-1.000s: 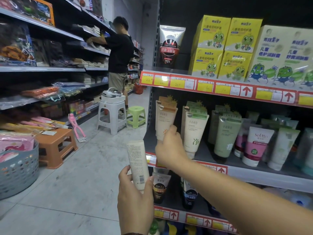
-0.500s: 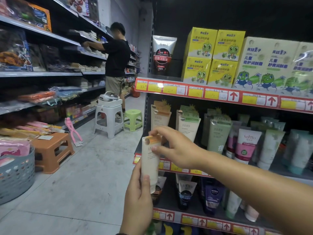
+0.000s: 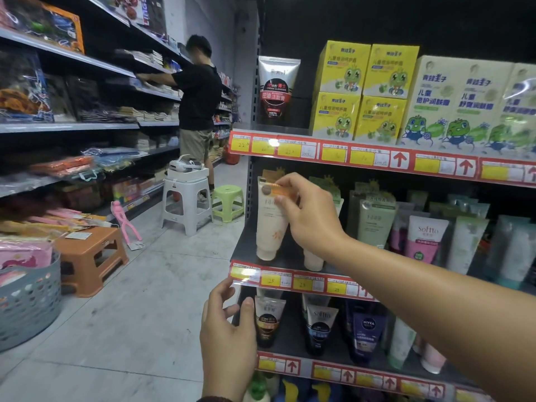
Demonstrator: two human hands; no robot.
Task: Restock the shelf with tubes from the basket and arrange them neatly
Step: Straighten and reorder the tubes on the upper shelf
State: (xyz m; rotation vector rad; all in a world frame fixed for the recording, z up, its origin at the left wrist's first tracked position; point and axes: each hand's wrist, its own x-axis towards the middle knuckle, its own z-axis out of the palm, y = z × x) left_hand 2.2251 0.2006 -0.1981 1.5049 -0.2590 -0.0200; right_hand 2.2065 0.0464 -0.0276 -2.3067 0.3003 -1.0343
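Note:
My right hand [image 3: 309, 219] pinches the orange top of a cream tube [image 3: 269, 224] that stands cap-down at the left end of the middle shelf [image 3: 255, 271]. A second cream tube [image 3: 313, 259] stands just behind it, mostly hidden by my hand. My left hand [image 3: 229, 329] hovers below the shelf's price strip with fingers loosely curled, holding nothing. Green tubes [image 3: 375, 221] and a pink Softto tube [image 3: 423, 239] fill the shelf to the right. The grey basket [image 3: 29, 303] sits on the floor at the far left with pink packets in it.
Dark tubes [image 3: 268, 320] line the lower shelf. Yellow boxes [image 3: 362, 91] and a black tube [image 3: 275, 91] stand on the top shelf. An orange stool [image 3: 90, 256], a white stool [image 3: 187, 204] and a green stool [image 3: 227, 203] occupy the aisle. A person [image 3: 197, 111] works at the left shelving.
The cream tube went from both hands in front of the shelf onto the middle shelf's left end. My left hand let go and dropped below the price strip; my right hand stays on the tube's top.

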